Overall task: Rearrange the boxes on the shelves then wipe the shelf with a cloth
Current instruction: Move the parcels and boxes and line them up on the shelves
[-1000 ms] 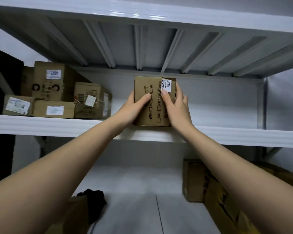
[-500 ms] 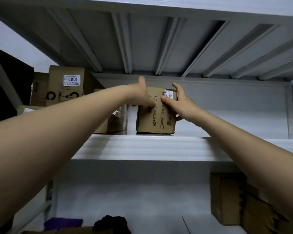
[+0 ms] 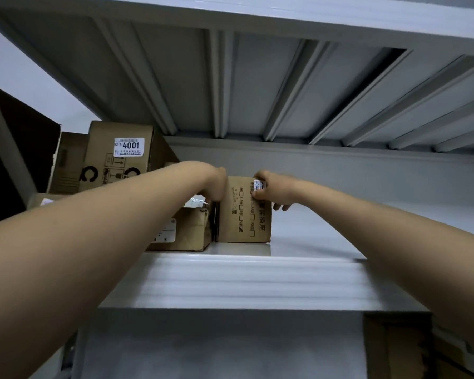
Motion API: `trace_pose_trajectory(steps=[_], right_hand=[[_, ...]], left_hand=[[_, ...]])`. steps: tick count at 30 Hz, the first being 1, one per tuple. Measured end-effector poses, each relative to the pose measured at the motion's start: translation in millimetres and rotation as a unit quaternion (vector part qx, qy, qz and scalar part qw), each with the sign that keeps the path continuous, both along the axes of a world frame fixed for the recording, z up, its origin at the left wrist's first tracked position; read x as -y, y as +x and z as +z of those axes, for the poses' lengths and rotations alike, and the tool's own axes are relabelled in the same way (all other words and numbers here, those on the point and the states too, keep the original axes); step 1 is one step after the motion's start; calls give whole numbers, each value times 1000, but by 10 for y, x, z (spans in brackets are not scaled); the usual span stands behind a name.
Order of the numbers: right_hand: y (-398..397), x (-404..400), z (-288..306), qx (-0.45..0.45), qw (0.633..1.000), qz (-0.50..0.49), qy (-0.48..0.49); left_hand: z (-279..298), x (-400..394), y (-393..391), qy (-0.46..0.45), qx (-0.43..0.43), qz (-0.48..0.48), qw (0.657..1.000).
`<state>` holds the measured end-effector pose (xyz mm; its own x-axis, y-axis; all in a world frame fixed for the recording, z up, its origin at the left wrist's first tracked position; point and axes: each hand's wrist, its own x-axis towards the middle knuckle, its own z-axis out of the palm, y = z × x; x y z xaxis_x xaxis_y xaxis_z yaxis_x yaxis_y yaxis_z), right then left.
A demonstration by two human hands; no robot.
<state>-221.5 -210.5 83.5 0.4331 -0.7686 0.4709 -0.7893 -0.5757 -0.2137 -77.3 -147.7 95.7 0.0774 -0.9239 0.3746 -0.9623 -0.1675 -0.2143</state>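
Item: upright box (image 3: 244,214), plain brown corrugated card, rectangular, printed on its front with black characters and rows of small checkboxes, white barcode sticker at the upper right corner of that face. Long axis vertical; it stands on end on the shelf (image 3: 257,280), well back from the shelf's front lip.

Hands: both at the box's upper part, one to each side, at about equal reach. Left hand (image 3: 216,184) is at the top left edge, fingers curled down into the narrow gap on that side. Right hand (image 3: 271,187) grips the top right corner, thumb on the front face beside the sticker, fingers wrapped round the right side and showing just past it. Neither hand is open.

Position relative to the box: low carton (image 3: 184,231) directly to its left, soft-cornered and creased, white label on its front, a thin dark gap between them; whether they touch cannot be told. Tall carton (image 3: 118,154) marked 4001 is further left and behind, matte card with printed handling symbols. To the right of the box the shelf is smooth, pale, glossy painted metal. Above, the ribbed underside of the next shelf.

Assessment: the box appears nearly home against the low carton; closing that gap probably needs a short leftward push from the right hand, with the left fingers drawn out first.
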Motion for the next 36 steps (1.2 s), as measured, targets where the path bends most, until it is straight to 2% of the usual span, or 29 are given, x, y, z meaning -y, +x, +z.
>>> trace_pose_trajectory(steps=[6,12,15,19,21,28,32,36], right_hand=[[100,269,88,-68,997,-35,-7],[152,494,31,-63,997,-48,2],[155,607,-142,2,999,-32,8],[159,633,-301,195,975,20,103],[176,611,-337,224,969,9,102],[247,478,-532,46,993,2,111],[208,408,-532,-28,993,39,109],[175,384,-529,-93,988,23,117]], left_hand=[[-74,18,94,20,71,31,997],[-148,25,62,55,34,42,997],[-163,5,36,55,27,40,997],[-179,28,35,55,28,38,997],[-187,44,54,56,30,42,997],[-199,45,49,47,33,46,997],[-212,42,50,47,36,50,997],[-218,26,43,47,34,48,997]])
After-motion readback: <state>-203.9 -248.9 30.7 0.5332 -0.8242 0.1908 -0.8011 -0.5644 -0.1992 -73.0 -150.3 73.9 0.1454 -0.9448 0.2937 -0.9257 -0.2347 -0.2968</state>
